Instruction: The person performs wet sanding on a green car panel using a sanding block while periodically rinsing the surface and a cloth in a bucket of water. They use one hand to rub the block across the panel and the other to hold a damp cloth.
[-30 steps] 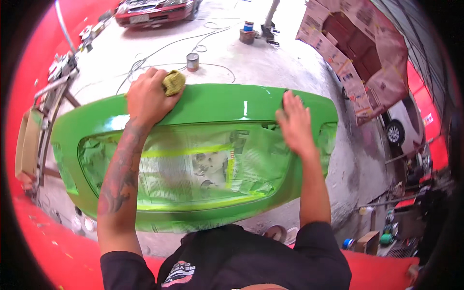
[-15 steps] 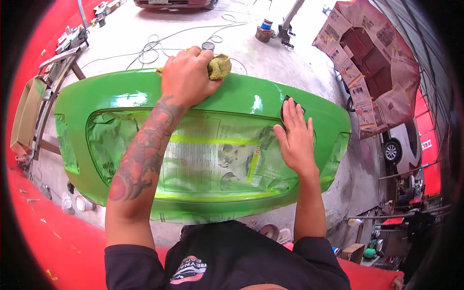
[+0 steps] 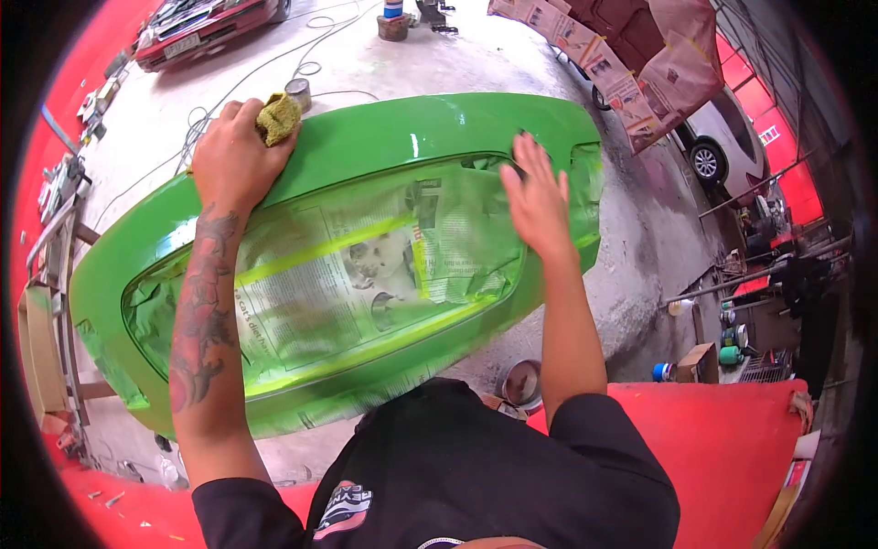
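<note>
My left hand [image 3: 240, 156] is closed on a crumpled yellow cloth [image 3: 277, 121] at the upper left edge of a green panel [image 3: 469, 121]. My right hand [image 3: 540, 206] lies with fingers stretched out over the panel's right side, at the rim of the masked recess; a small dark object shows at its fingertips, mostly hidden. Green-sprayed newspaper [image 3: 320, 274] and yellow-green tape cover the recess.
A red car [image 3: 192, 41] stands behind hoses and a can [image 3: 298, 94] on the pale floor. A newspaper-masked maroon panel [image 3: 663, 64] and white car [image 3: 732, 137] are at right. A red surface [image 3: 704, 457] lies beside me, a wooden frame [image 3: 73, 238] at left.
The view has shifted, with the panel appearing higher and tilted. Since half a second ago, the dark pad under my right hand has become mostly hidden. My left hand still grips the cloth.
</note>
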Tool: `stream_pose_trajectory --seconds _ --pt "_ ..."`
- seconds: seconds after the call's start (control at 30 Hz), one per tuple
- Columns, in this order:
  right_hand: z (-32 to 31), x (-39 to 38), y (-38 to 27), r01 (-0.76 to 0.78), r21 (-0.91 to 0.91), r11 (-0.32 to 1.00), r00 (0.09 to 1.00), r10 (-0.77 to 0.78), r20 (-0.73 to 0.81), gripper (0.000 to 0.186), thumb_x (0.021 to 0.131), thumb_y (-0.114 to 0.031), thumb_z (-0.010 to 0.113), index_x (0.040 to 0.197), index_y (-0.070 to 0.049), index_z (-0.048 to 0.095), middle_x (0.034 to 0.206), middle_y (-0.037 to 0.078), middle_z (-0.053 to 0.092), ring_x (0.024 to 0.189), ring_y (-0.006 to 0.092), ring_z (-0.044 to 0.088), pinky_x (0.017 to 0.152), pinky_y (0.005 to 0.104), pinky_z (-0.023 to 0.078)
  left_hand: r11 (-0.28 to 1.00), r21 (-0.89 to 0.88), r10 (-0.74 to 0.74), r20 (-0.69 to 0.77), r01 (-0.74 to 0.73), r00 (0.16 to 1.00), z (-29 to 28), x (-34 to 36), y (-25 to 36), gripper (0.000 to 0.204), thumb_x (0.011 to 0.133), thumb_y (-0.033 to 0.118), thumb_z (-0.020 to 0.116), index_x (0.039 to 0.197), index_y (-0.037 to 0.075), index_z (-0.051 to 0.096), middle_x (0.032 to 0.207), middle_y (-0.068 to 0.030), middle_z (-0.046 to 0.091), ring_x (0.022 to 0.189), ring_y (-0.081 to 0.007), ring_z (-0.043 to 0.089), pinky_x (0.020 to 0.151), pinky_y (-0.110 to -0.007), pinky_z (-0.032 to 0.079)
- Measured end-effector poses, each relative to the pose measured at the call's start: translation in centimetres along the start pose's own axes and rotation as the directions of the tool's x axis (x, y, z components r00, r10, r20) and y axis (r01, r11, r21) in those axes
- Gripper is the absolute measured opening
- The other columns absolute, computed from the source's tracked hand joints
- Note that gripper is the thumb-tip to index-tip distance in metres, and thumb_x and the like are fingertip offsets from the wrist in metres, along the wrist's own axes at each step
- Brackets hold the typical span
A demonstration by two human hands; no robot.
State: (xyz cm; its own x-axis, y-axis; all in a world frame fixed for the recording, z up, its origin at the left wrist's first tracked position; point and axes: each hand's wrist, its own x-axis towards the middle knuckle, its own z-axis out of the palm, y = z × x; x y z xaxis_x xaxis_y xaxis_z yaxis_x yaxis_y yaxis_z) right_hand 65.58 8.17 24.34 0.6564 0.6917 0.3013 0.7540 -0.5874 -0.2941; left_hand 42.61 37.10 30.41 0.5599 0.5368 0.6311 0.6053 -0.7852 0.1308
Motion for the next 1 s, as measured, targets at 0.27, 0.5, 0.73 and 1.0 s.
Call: stream_pose_trajectory --seconds 0.27,0.5,0.73,1.0 --pt "1.4 1.0 -3.6 -0.038 -0.165 0.986 0.997 0.026 -0.071 0.064 0.104 -0.045 0.039 0.151 -0.003 0.039 0.159 0.017 0.035 0.147 0.0358 0.033 0.119 0.0576 0.022 0.999 0.051 0.000 0.025 -0.001 1.000 0.3 0.4 0.7 0.049 0.083 0.052 0.072 0.110 0.011 0.070 0.104 -0.0074 0.068 0.096 -0.0307 0.067 0.080 -0.044 0.054" --pt "1.5 -3.8 -0.5 -0.085 0.022 0.996 0.986 0.087 -0.142 0.063 0.104 -0.044 0.038 0.152 -0.004 0.038 0.161 0.014 0.034 0.147 0.0348 0.032 0.119 0.0605 0.019 0.998 0.059 -0.037 0.045 0.035 0.998 0.0 0.3 0.4 0.049 0.085 0.051 0.073 0.112 0.011 0.067 0.107 -0.0077 0.067 0.092 -0.0338 0.067 0.074 -0.045 0.054" --pt "0.8 -0.2 2.7 -0.282 -0.106 0.954 0.950 0.262 -0.168 0.065 0.104 -0.047 0.036 0.153 -0.003 0.037 0.162 0.014 0.031 0.148 0.0335 0.031 0.119 0.0608 0.020 0.998 0.045 -0.037 0.032 0.035 0.999 0.5 0.5 1.2 0.048 0.083 0.053 0.073 0.105 0.011 0.069 0.105 -0.0066 0.067 0.092 -0.0322 0.068 0.074 -0.045 0.054" --pt "-0.1 0.3 4.8 -0.198 -0.025 0.980 0.964 0.189 -0.188 0.067 0.103 -0.047 0.040 0.152 -0.002 0.037 0.160 0.015 0.034 0.148 0.0342 0.031 0.120 0.0582 0.020 0.999 0.020 -0.027 0.022 0.026 0.999 0.4 0.4 1.0 0.050 0.084 0.053 0.073 0.109 0.010 0.069 0.109 -0.0068 0.067 0.094 -0.0327 0.068 0.075 -0.044 0.054"
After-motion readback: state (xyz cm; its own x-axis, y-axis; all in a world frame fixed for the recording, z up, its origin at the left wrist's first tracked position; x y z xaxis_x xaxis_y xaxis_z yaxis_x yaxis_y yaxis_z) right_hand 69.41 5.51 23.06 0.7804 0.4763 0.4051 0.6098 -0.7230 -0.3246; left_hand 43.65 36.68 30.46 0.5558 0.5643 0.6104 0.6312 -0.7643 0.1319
